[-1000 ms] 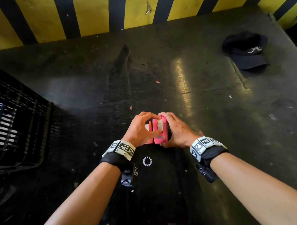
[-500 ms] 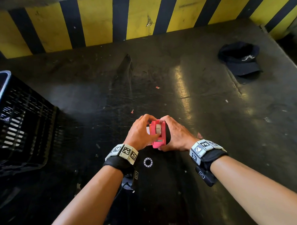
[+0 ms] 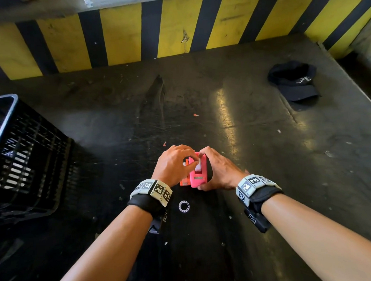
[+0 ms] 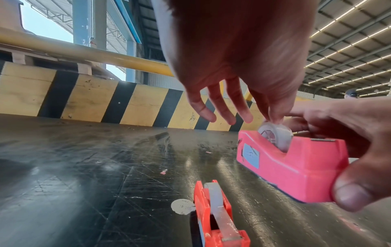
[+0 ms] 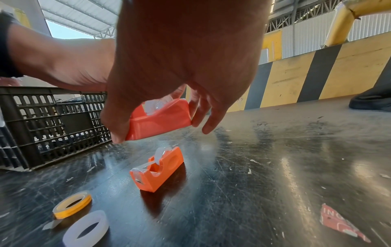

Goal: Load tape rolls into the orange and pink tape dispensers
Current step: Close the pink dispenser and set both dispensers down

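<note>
Scuffed black tabletop (image 3: 255, 150) under me: my right hand (image 3: 221, 170) clamps the pink dispenser (image 3: 197, 175) off it, my left hand (image 3: 173, 165) pinches its tape roll (image 4: 275, 133). Orange dispenser (image 5: 157, 168) sits at 7 o'clock below.
</note>
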The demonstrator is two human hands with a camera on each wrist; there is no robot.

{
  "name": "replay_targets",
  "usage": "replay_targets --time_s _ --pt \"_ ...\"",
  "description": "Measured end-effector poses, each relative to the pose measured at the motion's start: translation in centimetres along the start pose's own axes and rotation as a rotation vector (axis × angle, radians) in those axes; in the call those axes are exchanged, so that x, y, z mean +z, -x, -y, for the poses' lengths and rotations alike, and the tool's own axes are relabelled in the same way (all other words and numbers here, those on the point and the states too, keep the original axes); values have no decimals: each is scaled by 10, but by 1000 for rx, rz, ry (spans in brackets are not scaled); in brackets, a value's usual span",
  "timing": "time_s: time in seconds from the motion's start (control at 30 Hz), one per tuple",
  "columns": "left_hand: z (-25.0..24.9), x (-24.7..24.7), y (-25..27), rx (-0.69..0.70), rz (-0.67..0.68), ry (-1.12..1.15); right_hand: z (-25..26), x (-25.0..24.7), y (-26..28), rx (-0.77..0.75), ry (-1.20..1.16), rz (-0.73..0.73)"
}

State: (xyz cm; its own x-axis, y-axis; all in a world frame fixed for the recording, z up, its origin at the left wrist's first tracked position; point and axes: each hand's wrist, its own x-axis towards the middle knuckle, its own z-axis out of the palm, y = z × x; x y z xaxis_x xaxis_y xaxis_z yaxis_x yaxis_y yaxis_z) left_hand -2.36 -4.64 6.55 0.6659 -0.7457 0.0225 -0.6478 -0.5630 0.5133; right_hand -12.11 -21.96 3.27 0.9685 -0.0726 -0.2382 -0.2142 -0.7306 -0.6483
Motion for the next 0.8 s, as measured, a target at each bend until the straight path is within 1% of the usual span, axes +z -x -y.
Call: replay_targets --time_s 0.13,0.3,0.43,0.6,0.8 --pt "0 0 0 -1 21 -3 2 1 -1 22 2 11" --pt "1 -4 10 40 72 -13 4 -2 -5 32 13 45" --pt "4 -2 26 77 71 -46 5 -1 -9 38 21 78" --pt "7 2 42 121 101 -113 6 2 -12 52 19 101" --pt "8 11 46 121 92 -184 7 5 -12 51 13 105"
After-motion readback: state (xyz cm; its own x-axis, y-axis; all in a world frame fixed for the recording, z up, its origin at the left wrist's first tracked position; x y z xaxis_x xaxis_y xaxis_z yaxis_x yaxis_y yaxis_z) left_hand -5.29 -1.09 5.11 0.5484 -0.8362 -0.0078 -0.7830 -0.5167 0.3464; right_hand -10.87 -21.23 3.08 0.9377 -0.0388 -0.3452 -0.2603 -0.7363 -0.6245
